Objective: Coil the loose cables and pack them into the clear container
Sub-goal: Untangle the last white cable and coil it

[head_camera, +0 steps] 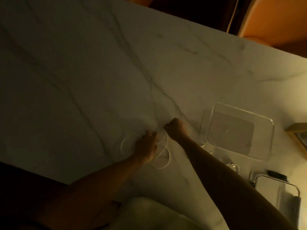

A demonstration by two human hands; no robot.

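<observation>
Two bare hands meet over a thin white cable near the middle of a white marble table in dim light. The left hand lies flat, fingers spread and pressing down on the cable's loops, which curve out from under it at nine o'clock and at four o'clock. The right hand, just beside it at one o'clock, is closed into a loose fist, pinching a strand of the same cable between thumb and fingers.

At three o'clock from the hands, near but apart, sits the clear container, open-topped and square, with nothing visible inside. Its clear lid lies at five o'clock, close to the table's near edge, with a small dark object just beyond it; what that is cannot be told. At one o'clock, past the far table edge, stands an orange chair.
</observation>
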